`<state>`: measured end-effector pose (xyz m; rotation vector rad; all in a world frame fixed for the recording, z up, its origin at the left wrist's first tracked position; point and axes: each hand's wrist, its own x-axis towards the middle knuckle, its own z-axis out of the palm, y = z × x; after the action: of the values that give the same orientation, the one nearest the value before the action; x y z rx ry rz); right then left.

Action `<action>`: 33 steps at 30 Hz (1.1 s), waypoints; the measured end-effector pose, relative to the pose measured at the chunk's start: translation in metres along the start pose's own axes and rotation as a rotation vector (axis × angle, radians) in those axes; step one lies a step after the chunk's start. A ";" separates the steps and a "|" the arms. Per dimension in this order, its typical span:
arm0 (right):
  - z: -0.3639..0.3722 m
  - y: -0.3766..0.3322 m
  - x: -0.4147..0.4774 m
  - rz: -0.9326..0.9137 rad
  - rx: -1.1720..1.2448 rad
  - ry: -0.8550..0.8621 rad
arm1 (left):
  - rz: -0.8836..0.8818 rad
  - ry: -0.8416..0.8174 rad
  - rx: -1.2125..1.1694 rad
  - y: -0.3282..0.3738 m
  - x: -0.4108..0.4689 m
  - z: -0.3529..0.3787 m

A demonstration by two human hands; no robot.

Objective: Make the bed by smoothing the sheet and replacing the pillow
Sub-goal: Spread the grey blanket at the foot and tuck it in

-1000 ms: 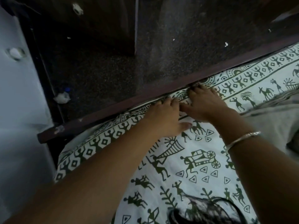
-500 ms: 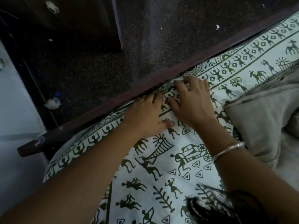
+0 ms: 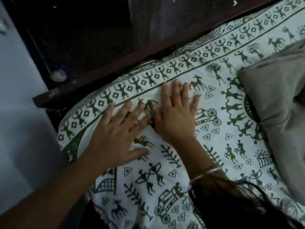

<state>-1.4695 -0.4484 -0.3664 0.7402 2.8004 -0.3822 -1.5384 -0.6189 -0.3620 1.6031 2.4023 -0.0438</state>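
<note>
Head view, the only one: the printed bedsheet (image 3: 166,164), white w/ dark green folk figures, covers most of the frame from centre down to 6 o'clock. Both hands lie palm-down on it just left of centre. The left hand (image 3: 113,134) has straight, spread fingers aimed at 1 o'clock. The right hand (image 3: 175,113) is right beside it, also flat and splayed, its thumb touching the left's forefinger. Neither grips anything; they press the cloth. There's a bangle (image 3: 206,173) on the right wrist.

Progress, as I judge it: smoothing is under way, not finished. The cloth around the hands looks flat, and its border runs fairly straight along the dark wooden bed frame (image 3: 148,47), which crosses from 9 to 1 o'clock. At 9 o'clock the corner of the sheet rounds over the mattress edge; tucked or loose, can't tell.

The pillow step is not done. A grey padded thing at 3 o'clock, prob. the pillow (image 3: 280,104) though the dim light leaves a folded blanket possible, sits rumpled and slumped on the sheet, well apart from both hands. Left to do: finish the sheet toward 3 o'clock, then set that in place.
</note>
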 end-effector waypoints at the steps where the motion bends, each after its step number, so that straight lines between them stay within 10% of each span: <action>1: -0.001 0.003 -0.005 0.008 -0.003 -0.004 | -0.052 0.005 0.016 -0.001 -0.005 -0.003; 23: 0.034 -0.077 -0.106 -0.273 0.176 -0.018 | -0.152 0.199 -0.110 -0.013 -0.103 0.010; 33: 0.018 0.081 -0.184 0.569 0.151 0.056 | 0.390 -0.005 -0.127 0.155 -0.011 0.000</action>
<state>-1.2697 -0.4690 -0.3479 1.5401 2.4708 -0.4668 -1.3929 -0.5680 -0.3417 1.9698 2.0011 0.1718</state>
